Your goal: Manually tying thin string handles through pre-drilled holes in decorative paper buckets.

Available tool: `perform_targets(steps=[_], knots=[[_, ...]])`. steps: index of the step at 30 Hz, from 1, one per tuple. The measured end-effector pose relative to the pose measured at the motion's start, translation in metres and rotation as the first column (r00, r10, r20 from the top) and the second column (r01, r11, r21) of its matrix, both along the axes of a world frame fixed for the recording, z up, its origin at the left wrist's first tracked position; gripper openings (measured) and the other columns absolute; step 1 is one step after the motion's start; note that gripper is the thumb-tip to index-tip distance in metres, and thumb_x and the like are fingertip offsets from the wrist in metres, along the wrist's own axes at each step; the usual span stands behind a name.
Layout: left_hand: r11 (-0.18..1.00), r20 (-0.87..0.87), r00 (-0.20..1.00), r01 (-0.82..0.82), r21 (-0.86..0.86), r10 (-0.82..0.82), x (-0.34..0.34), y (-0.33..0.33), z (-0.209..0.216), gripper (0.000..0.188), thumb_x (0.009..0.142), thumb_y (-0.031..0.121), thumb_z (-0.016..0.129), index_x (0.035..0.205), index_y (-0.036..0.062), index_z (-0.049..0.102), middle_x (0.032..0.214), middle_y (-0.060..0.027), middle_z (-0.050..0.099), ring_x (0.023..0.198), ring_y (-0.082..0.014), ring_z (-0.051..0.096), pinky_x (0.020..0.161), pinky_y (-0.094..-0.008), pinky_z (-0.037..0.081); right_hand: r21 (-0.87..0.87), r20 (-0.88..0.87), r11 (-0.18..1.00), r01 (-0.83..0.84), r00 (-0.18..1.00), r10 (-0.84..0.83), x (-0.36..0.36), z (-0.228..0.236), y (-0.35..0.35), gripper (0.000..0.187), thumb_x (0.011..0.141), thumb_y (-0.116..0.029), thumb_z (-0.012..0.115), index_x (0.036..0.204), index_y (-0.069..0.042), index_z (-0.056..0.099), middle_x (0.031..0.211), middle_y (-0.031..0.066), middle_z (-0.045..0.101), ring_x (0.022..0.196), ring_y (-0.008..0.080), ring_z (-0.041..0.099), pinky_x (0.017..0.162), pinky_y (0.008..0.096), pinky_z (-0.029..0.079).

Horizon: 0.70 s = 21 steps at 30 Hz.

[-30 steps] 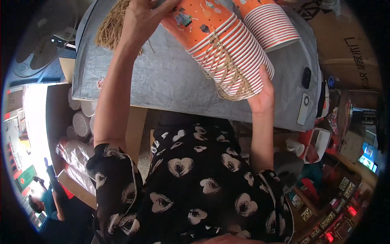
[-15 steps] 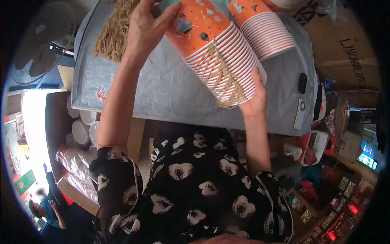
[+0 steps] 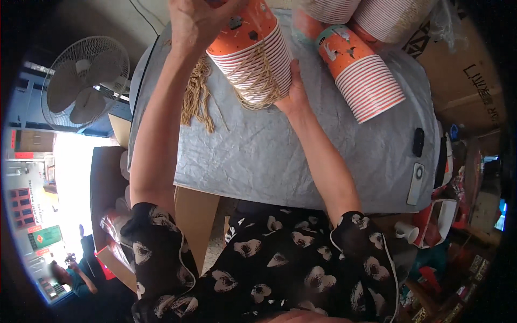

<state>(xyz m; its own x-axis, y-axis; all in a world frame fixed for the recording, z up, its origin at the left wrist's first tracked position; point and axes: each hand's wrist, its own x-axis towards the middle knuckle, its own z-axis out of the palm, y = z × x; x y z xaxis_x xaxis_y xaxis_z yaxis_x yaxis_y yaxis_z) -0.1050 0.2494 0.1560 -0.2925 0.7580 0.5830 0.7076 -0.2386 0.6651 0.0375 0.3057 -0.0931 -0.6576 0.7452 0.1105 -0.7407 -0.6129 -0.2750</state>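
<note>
A stack of nested paper cups (image 3: 253, 67) is held tilted over the far part of the table, its orange printed side upward and its striped rims nearer me. A net of tan string (image 3: 264, 70) lies around the rim part of the stack. My left hand (image 3: 196, 24) closes around the far, orange end, which is partly cut off at the picture's upper edge. At the near right end my right hand (image 3: 293, 94) supports the stack, thumb along its side and fingers mostly hidden beneath. A loose bundle of tan strings (image 3: 196, 99) lies beside my left forearm.
Another orange cup stack (image 3: 366, 78) lies on the grey-covered table (image 3: 242, 156) to the right, with further cup stacks (image 3: 393, 19) behind it. A black object (image 3: 418, 142) and a pale remote-like device (image 3: 415, 184) lie near the right edge. A fan (image 3: 86, 81) stands left; a person (image 3: 75, 277) is beyond.
Both hands have carried the netted cup stack away from me and to the left over the table. The view has shifted, showing more of the far side.
</note>
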Motion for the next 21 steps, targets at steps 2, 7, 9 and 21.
perform_targets(steps=[2,7,9,21], knots=[[0.997,0.039,0.997,-0.071,-0.029,0.072,0.007,-0.003,0.004,0.044,0.077,0.018,0.087,0.106,-0.0006,0.059,0.086,-0.0105,0.069,0.077,-0.0165,0.068,0.067,-0.0322,0.056,0.035,-0.005,0.999,-0.003,1.0,0.003,-0.002,-0.003,-0.001,0.071,0.093,-0.052,0.063,0.146,-0.008,0.046,0.147,0.014,0.052,0.135,0.0342,0.05,0.113,0.0552,0.041],[0.988,-0.117,0.986,-0.108,0.111,0.121,-0.009,0.016,-0.016,0.046,0.077,0.018,0.086,0.11,0.0005,0.059,0.092,-0.0113,0.069,0.084,-0.0166,0.066,0.073,-0.0329,0.055,-0.024,0.043,0.998,-0.064,0.997,0.065,0.003,-0.003,0.009,0.066,0.092,-0.047,0.069,0.142,-0.008,0.05,0.139,0.0126,0.059,0.126,0.0313,0.058,0.105,0.0526,0.05],[0.987,-0.091,0.986,-0.134,0.085,0.142,-0.013,0.015,-0.019,0.043,0.079,0.017,0.084,0.111,0.0018,0.059,0.095,-0.0103,0.069,0.084,-0.0174,0.065,0.074,-0.0328,0.055,-0.04,0.069,0.996,-0.074,0.995,0.076,0.001,0.0,0.009,0.063,0.091,-0.044,0.071,0.138,-0.006,0.054,0.132,0.012,0.064,0.119,0.0282,0.063,0.101,0.0494,0.054],[0.98,-0.172,0.974,-0.122,0.159,0.15,-0.01,0.011,-0.028,0.042,0.081,0.016,0.083,0.113,0.0034,0.059,0.095,-0.0075,0.068,0.084,-0.0154,0.064,0.074,-0.0314,0.055,-0.091,0.088,0.995,-0.051,0.994,0.059,0.003,-0.003,0.009,0.06,0.089,-0.04,0.075,0.134,-0.005,0.057,0.127,0.0127,0.066,0.114,0.0283,0.066,0.097,0.0487,0.057]])
